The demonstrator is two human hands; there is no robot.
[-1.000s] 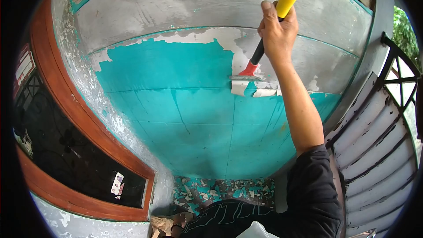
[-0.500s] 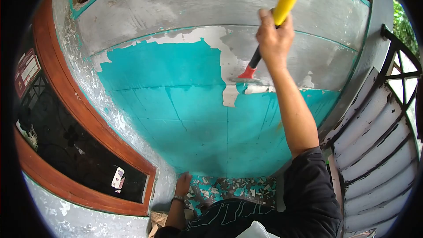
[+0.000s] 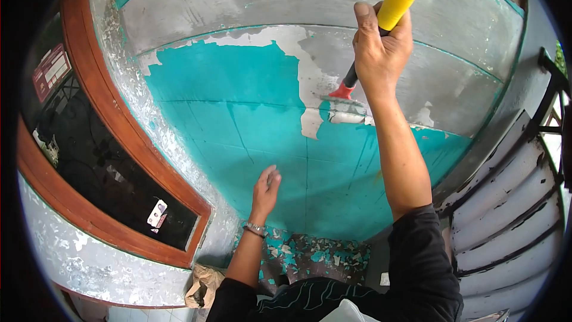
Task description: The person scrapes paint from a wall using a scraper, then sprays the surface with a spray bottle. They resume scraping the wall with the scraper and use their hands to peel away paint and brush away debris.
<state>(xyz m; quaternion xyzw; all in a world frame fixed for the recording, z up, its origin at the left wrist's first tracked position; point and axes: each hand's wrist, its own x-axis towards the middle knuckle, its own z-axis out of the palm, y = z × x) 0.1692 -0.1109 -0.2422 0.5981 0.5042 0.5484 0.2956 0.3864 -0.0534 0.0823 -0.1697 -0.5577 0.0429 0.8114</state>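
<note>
My right hand [image 3: 382, 53] is wrapped round the handle of a long scraper [image 3: 398, 0] with a yellow grip, a black shaft and a red head. The scraper's blade rests against the wall beside a curled strip of loosened paint [image 3: 347, 117]. Turquoise paint [image 3: 238, 74] covers the lower wall, with ragged edges; grey surface [image 3: 441, 77] shows above and to the right. My left hand [image 3: 266, 192] is raised in front of the turquoise area, below and left of the blade. Its fingers are partly bent, and whether they hold anything is unclear.
Paint flakes [image 3: 322, 256] litter the floor at the wall's foot. A brown-framed dark window [image 3: 107, 173] lies on the left, with a crumpled brown bag [image 3: 204, 284] below its corner. On the right stands a metal gate [image 3: 506, 203] with black bars.
My left hand has risen from near the floor to in front of the turquoise wall. The scraper stays near the same patch, its blade slightly higher in view. The camera view has shifted a little.
</note>
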